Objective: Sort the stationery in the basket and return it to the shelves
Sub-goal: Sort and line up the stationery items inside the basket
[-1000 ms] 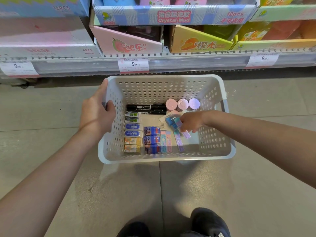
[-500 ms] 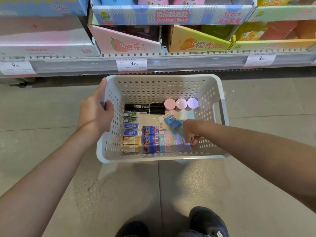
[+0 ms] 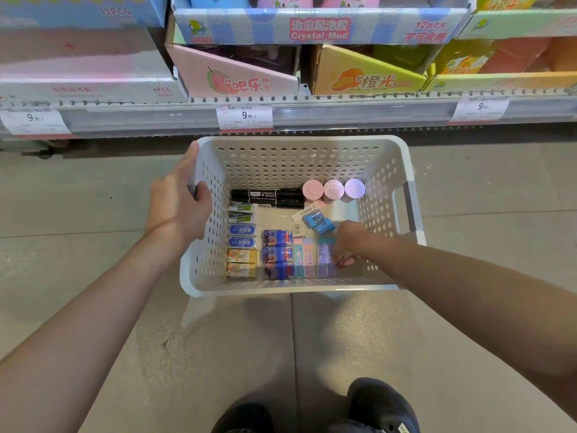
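A white perforated basket (image 3: 299, 157) sits on the floor below the shelf. My left hand (image 3: 178, 207) grips its left rim. Inside lie rows of small erasers (image 3: 242, 242), blue-red packs (image 3: 276, 254), pastel pink and teal strips (image 3: 303, 257), a purple pack (image 3: 326, 257), black markers (image 3: 268, 196), blue sharpeners (image 3: 318, 223) and three round pastel tubs (image 3: 333, 189). My right hand (image 3: 345, 245) is down in the basket's near right corner. Its curled fingers touch the purple pack's right edge; whether they pinch it is hidden.
The shelf edge (image 3: 343, 114) with 9.90 price tags runs just behind the basket. Display boxes of Crystal Mud (image 3: 318, 26), a pink box (image 3: 237, 79) and an orange box (image 3: 365, 76) stand on it. My dark shoes (image 3: 381, 404) are on the grey tile floor.
My right hand carried pastel strips from the basket's middle down to the near right and laid them in the row beside the pink and teal strips. The left hand kept its grip.
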`<state>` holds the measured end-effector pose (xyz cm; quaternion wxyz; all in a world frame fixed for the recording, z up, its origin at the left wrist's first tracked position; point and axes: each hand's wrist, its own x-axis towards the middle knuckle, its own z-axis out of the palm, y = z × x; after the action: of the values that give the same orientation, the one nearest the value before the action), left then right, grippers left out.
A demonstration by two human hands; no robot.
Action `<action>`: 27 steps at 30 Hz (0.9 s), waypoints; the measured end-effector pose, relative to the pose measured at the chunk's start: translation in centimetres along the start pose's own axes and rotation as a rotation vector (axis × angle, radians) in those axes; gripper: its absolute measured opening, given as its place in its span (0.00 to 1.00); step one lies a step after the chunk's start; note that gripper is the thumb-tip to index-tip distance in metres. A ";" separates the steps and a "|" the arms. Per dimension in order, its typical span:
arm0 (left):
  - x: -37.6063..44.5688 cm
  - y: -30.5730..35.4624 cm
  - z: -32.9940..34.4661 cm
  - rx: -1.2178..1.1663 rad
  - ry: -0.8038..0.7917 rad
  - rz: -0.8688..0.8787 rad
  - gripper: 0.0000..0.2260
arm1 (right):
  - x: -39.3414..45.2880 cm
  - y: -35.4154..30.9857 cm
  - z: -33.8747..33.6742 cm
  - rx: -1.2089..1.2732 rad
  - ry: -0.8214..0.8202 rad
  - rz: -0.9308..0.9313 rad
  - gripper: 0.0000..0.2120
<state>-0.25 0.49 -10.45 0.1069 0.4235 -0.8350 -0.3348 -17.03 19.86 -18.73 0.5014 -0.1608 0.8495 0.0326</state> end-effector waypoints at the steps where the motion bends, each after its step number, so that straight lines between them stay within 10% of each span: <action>1: 0.0 0.0 0.0 0.000 0.002 0.001 0.27 | 0.1 -0.1 0.1 0.016 -0.009 0.003 0.15; 8: 0.0 -0.1 0.0 -0.011 -0.004 -0.019 0.27 | 0.0 -0.9 0.4 -0.040 -0.086 -0.023 0.12; 15: 0.2 -0.1 0.0 0.008 0.009 -0.020 0.27 | -1.0 -3.7 -0.9 -0.635 0.508 -0.648 0.10; 27: 0.3 -0.4 0.2 0.018 0.018 -0.011 0.27 | 0.4 -5.4 -0.8 -1.042 0.417 -0.716 0.16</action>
<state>-0.26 0.21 -10.82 0.1089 0.4319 -0.8347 -0.3239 -16.21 14.45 -18.08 0.1630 -0.6573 0.6960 0.2385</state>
